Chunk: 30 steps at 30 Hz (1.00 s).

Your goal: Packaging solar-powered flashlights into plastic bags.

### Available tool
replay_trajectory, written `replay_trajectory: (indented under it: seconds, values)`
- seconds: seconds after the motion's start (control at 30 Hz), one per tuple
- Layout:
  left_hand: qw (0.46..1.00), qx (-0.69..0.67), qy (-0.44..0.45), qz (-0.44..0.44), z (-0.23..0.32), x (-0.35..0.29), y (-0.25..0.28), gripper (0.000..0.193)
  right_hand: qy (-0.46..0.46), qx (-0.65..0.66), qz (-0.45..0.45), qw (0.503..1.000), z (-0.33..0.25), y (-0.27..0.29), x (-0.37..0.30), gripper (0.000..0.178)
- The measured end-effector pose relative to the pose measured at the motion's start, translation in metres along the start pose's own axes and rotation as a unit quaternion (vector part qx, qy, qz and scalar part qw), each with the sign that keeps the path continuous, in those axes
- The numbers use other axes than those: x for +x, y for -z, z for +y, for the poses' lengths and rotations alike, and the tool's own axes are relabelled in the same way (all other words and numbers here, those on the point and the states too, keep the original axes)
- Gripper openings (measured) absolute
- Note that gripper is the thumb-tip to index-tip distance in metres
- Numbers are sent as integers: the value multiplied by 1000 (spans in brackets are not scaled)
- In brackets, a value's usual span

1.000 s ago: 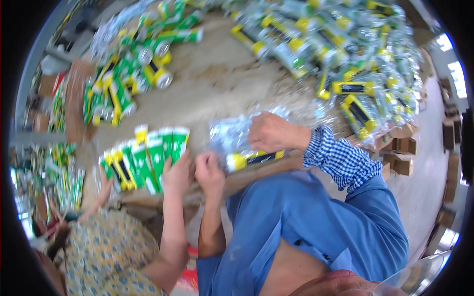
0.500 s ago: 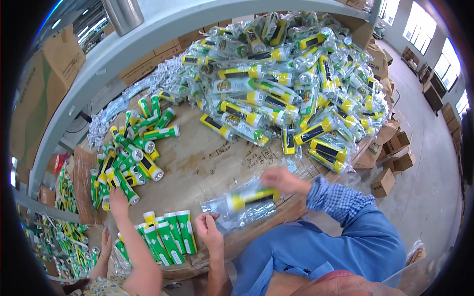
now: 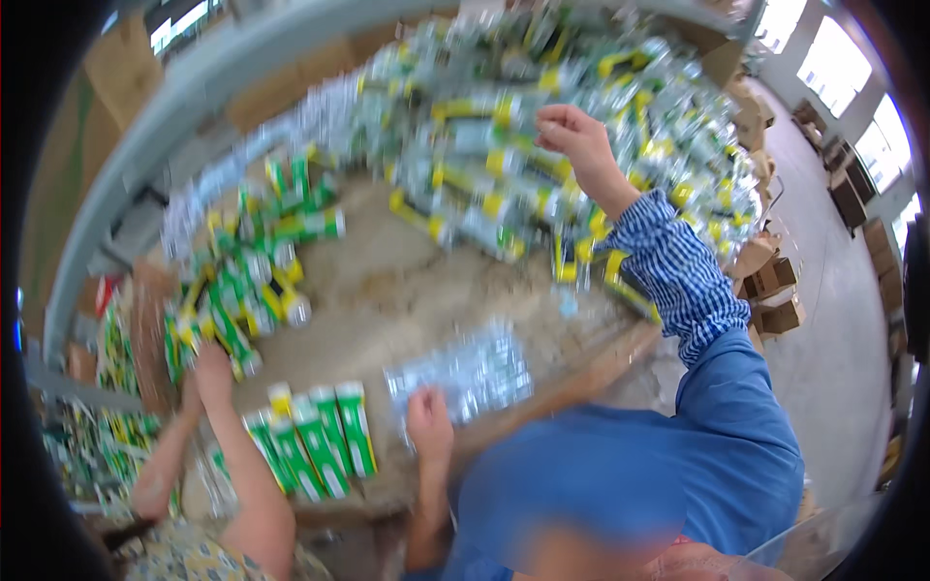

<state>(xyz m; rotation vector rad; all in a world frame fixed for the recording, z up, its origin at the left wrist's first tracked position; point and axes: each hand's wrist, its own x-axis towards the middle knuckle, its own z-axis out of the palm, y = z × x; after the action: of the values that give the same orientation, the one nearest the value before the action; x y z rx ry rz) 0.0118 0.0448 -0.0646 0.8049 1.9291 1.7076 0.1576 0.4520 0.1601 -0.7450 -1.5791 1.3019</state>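
My left hand [image 3: 428, 422] is closed at the near edge of a stack of clear plastic bags [image 3: 475, 378], its fingertips seeming to pinch the plastic. My right hand [image 3: 577, 145], in a blue checked sleeve, is raised over a big heap of bagged flashlights [image 3: 465, 179]. Its fingers are curled in, and nothing shows in them, though motion blurs the view. Left of my left hand, several green-and-white flashlights [image 3: 315, 441] stand or lie in a tidy group. Farther left lies a loose pile of unbagged green and yellow flashlights [image 3: 237, 281].
A co-worker's arm [image 3: 257, 474] reaches from the lower left to the loose pile. More flashlights [image 3: 102, 445] fill a space beyond the cardboard edge at left. A grey frame bar [image 3: 194, 102] arches over the far side. Open cartons [image 3: 775, 290] stand on the floor at right.
My right hand has moved from over the bags, where it held a yellow-and-black flashlight, up to the bagged heap; that flashlight no longer shows in it. My left hand stays by the bags.
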Motion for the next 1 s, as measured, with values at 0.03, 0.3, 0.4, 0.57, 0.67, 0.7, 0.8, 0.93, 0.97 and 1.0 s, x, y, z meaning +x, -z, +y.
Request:
replay_trajectory:
  seconds: [0.03, 0.3, 0.4, 0.57, 0.67, 0.7, 0.8, 0.93, 0.97, 1.0]
  values:
    - [995, 103, -6, -14, 9, -3, 7, 19, -26, -50, -86, 995, 23, -18, -43, 27]
    - [887, 367, -276, -48, 40, 44, 9, 33, 145, -324, -296, 887, 123, -88, -235, 41]
    - [878, 399, -257, -64, 31, 44, 1, 35, 150, -345, -301, 876, 127, -90, -234, 38]
    - [877, 413, -238, -58, 31, 39, -10, 34, 78, -405, -385, 826, 110, -80, -226, 36]
    - [882, 406, -230, -65, 28, 43, -11, 34, 107, -438, -377, 809, 113, -84, -223, 36]
    - [882, 405, -229, -72, 29, 44, -11, 34, 122, -415, -370, 822, 111, -90, -224, 34]
    - [884, 397, -232, -86, 29, 47, -6, 34, 150, -356, -355, 851, 111, -114, -227, 30]
    - [891, 358, -263, -95, 27, 45, 5, 36, 132, -333, -370, 857, 120, -121, -231, 27]
    - [892, 346, -273, -97, 27, 44, 6, 36, 124, -335, -376, 855, 119, -120, -230, 27]
    - [893, 346, -273, -98, 26, 44, 7, 36, 120, -343, -379, 851, 118, -121, -230, 26]
